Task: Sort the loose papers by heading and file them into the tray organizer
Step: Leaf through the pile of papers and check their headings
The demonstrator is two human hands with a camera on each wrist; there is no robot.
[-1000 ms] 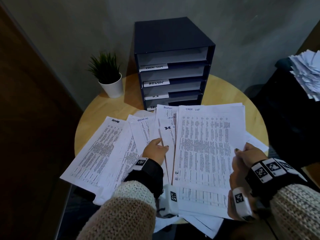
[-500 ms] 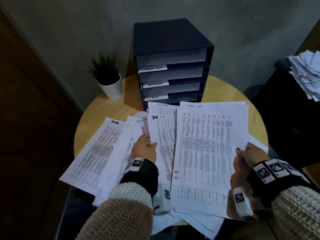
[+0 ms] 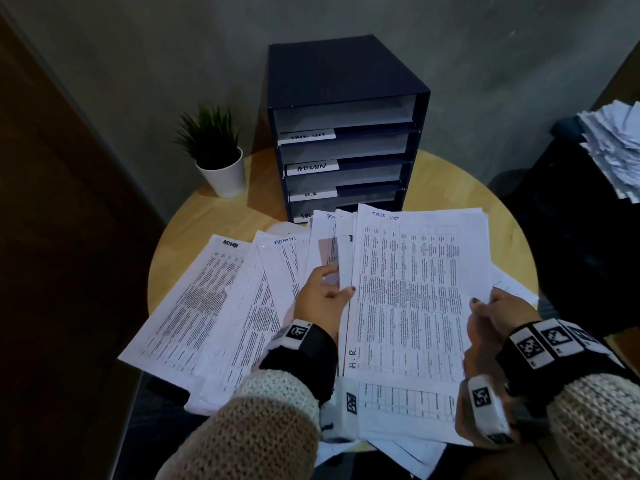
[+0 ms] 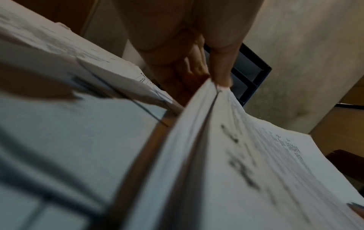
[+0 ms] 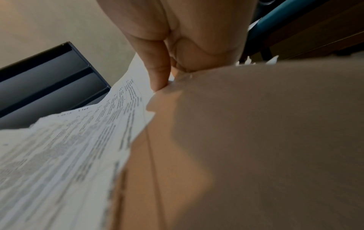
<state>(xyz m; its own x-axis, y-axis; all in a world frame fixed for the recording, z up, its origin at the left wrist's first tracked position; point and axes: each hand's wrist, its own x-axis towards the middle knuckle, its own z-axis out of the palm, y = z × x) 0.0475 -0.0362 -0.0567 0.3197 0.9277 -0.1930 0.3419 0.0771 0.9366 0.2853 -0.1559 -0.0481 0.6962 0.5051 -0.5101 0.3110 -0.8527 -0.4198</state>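
Note:
A dark blue tray organizer (image 3: 346, 109) stands at the back of the round wooden table (image 3: 204, 220), its shelves labelled TASK LIST, ADMIN and H.R. Printed papers fan across the table; sheets headed ADMIN (image 3: 194, 299) lie at the left. A stack topped by a TASK LIST sheet (image 3: 415, 289) is lifted in front of me. My left hand (image 3: 329, 289) pinches the stack's left edge, thumb on top (image 4: 220, 74). My right hand (image 3: 491, 310) pinches its right edge (image 5: 159, 84). A sheet marked H.R. (image 3: 351, 358) peeks out beneath.
A small potted plant (image 3: 218, 157) in a white pot stands left of the organizer. A heap of loose white paper (image 3: 616, 150) lies on dark furniture at the far right. A brown door or panel runs along the left; a grey wall is behind.
My left hand has moved right from the middle sheets to the left edge of the TASK LIST stack and taken hold of it. The right hand has kept its grip.

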